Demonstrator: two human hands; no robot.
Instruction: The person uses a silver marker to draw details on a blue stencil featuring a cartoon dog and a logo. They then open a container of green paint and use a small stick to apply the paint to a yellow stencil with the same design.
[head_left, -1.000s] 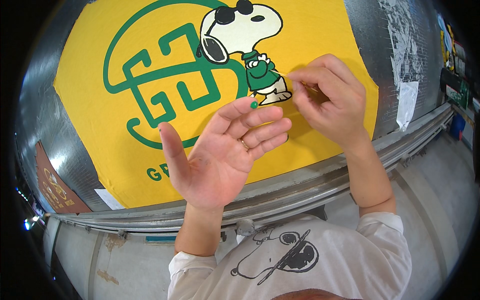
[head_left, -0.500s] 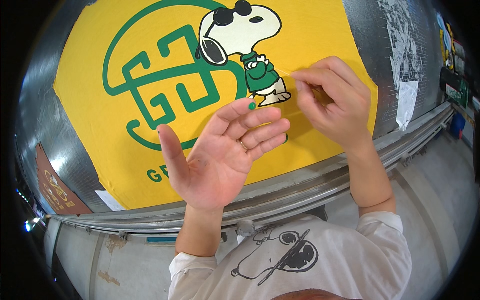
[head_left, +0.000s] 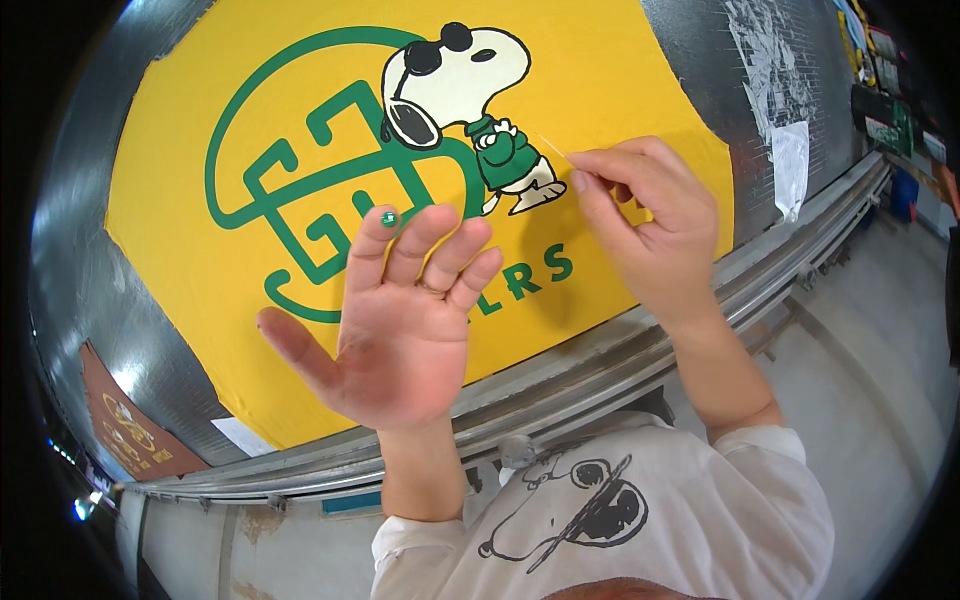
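Note:
A yellow fabric panel lies on the dark work surface, printed with a green emblem, some lettering and a cartoon dog in sunglasses and a green top. My left hand is palm up over its lower part, fingers spread, holding nothing. A shiny green dab, looking like wet paint, sits on that index fingertip. To the right of the dog's feet, my right hand pinches a thin pale sliver, perhaps a needle or fine stick. Its tip points up and left, above the fabric. My left hand hides part of the lettering.
A metal rail runs along the near edge of the surface. Peeling white residue and a pale strip lie right of the panel. A brown printed piece is at the far left. Assorted items hang at the upper right.
My left hand has swung left, its fingers now pointing upward and wider apart, uncovering more lettering. My right hand has shifted slightly left and down, still pinching the sliver. The view has moved a little.

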